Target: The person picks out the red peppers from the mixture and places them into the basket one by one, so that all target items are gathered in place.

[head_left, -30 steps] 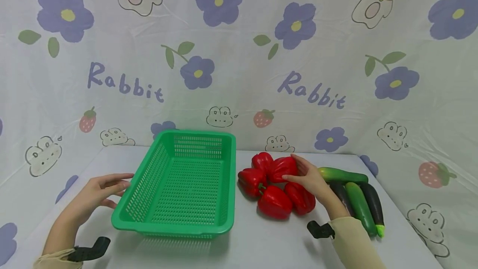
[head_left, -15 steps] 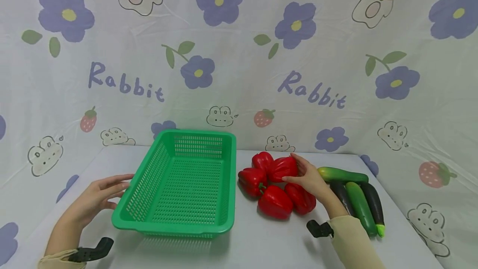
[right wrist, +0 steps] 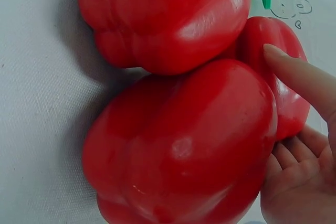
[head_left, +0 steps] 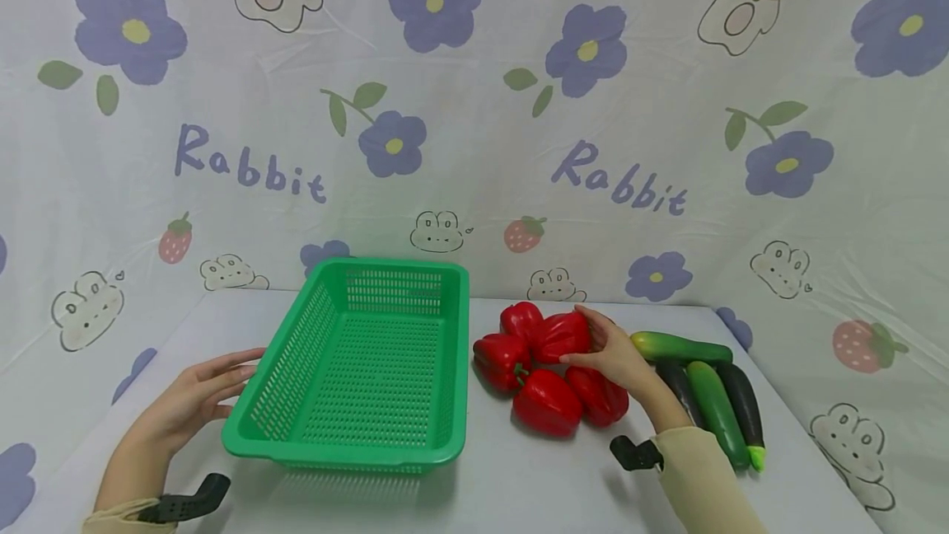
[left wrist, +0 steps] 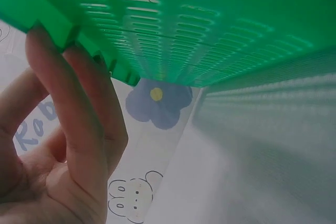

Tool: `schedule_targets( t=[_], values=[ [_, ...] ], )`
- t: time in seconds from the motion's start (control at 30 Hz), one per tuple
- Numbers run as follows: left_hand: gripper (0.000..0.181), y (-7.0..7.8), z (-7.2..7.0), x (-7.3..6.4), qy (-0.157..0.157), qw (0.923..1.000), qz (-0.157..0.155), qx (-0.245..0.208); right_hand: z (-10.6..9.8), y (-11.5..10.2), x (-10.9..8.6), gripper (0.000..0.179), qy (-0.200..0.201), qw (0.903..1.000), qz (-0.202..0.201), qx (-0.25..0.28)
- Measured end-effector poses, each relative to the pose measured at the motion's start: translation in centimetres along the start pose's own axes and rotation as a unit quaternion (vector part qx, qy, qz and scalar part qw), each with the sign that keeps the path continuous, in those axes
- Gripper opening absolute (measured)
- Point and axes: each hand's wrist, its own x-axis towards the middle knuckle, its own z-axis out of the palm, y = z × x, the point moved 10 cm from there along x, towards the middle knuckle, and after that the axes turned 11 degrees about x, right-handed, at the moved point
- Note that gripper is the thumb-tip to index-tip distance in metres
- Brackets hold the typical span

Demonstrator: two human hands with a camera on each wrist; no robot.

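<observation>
On the right of the head view, my right hand (head_left: 617, 355) grips a red bell pepper (head_left: 560, 338), thumb on its near side and fingers behind it. The right wrist view has the thumb on that bell pepper (right wrist: 277, 82) and the other fingers under its far end. Several more red bell peppers (head_left: 547, 404) lie bunched against it. At the left, my left hand (head_left: 187, 396) is beside a green plastic basket (head_left: 344, 456). In the left wrist view its loosely bent fingers (left wrist: 68, 108) have their tips right at the underside of the basket's rim (left wrist: 47, 9).
The basket has slotted walls and nothing in it. Right of the peppers lie cucumber-like green vegetables (head_left: 715, 414) and dark eggplant-like ones (head_left: 741, 406). A white table (head_left: 519, 493) bears everything, and a printed rabbit-and-flower cloth (head_left: 474, 105) hangs behind.
My left hand has shifted slightly right along the basket's side. My right hand and the gripped bell pepper have barely moved.
</observation>
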Motion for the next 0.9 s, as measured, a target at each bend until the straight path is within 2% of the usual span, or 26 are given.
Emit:
schedule_targets(
  t=[0.13, 0.37, 0.63, 0.9],
  values=[
    [0.043, 0.06, 0.1, 0.01, -0.003, 1.0, 0.007, -0.002, -0.1, 0.02, -0.01, 0.089, 0.0, 1.0, -0.003, -0.005],
    [0.041, 0.14, 0.02, -0.02, -0.012, 0.9998, 0.016, -0.008, -0.21, -0.36, -0.07, 0.075, 0.0, 0.9995, -0.03, 0.01],
    [0.04, 0.17, 0.0, -0.05, -0.016, 0.9995, 0.022, -0.015, -0.21, -0.41, 0.04, 0.069, 0.013, 0.9997, -0.021, -0.006],
    [0.038, 0.34, 0.14, -0.13, -0.02, 0.9993, 0.025, -0.018, -0.48, -0.48, 0.04, 0.064, 0.016, 0.9994, -0.03, -0.004]
  ],
)
